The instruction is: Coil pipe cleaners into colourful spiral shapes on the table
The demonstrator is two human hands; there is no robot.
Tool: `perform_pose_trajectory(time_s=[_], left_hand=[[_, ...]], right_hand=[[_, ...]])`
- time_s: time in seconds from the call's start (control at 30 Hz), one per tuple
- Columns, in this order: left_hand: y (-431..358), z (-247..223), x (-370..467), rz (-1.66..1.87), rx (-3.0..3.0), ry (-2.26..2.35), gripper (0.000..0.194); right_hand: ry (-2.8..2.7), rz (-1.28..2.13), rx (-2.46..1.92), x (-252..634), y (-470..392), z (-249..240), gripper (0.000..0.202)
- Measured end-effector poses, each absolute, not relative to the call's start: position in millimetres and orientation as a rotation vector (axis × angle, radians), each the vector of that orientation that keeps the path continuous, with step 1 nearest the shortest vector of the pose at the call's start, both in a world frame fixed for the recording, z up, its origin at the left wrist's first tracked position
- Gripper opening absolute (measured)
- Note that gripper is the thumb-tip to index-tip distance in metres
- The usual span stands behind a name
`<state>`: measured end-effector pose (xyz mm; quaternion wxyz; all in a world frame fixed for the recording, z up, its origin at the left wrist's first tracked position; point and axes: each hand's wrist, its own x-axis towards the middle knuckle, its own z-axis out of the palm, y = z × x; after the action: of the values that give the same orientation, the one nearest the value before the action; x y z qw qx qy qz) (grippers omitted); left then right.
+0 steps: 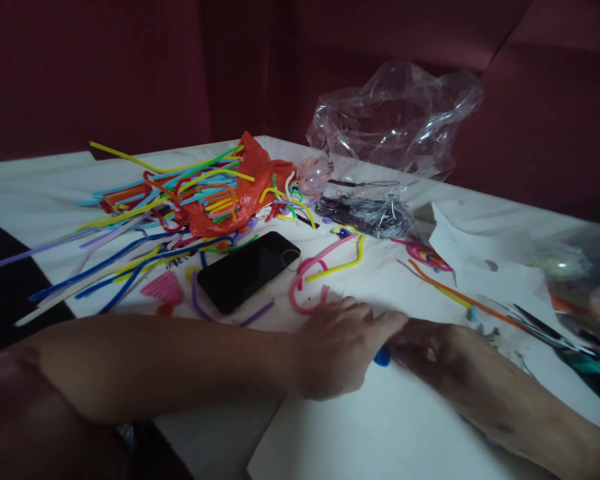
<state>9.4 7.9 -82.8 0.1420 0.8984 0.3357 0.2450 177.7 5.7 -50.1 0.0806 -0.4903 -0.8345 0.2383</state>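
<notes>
My left hand (pixel 336 348) and my right hand (pixel 433 343) meet low over the table, their fingertips touching. Between them a small blue piece (pixel 382 357) shows, mostly covered by the fingers. It may be wound pipe cleaner, but I cannot tell. Both hands are closed around it, and the left fingers are curled with the index reaching towards the right hand. A white sheet (pixel 350 433) lies below the hands. Just beyond my left hand lie a bent pink pipe cleaner (pixel 296 293) and a black phone (pixel 247 270).
Many coloured pipe cleaners (pixel 145 200) spill from a red bag (pixel 255 177) at the back left. Behind lie a silvery bundle (pixel 365 212) and a clear plastic bag (pixel 395 123). At right are scissors (pixel 550 330), an orange pipe cleaner (pixel 473 300) and crumpled white paper (pixel 485 257).
</notes>
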Motion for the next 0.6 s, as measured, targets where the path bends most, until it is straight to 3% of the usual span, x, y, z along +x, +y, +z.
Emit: perform_pose_trajectory(time_s=[0.6], left_hand=[[9.2,-80.6,8.8,0.647,2.678,0.899,0.045]], right_hand=[[-2.433,0.781,-1.414,182.6,4.0,-55.8,0.031]])
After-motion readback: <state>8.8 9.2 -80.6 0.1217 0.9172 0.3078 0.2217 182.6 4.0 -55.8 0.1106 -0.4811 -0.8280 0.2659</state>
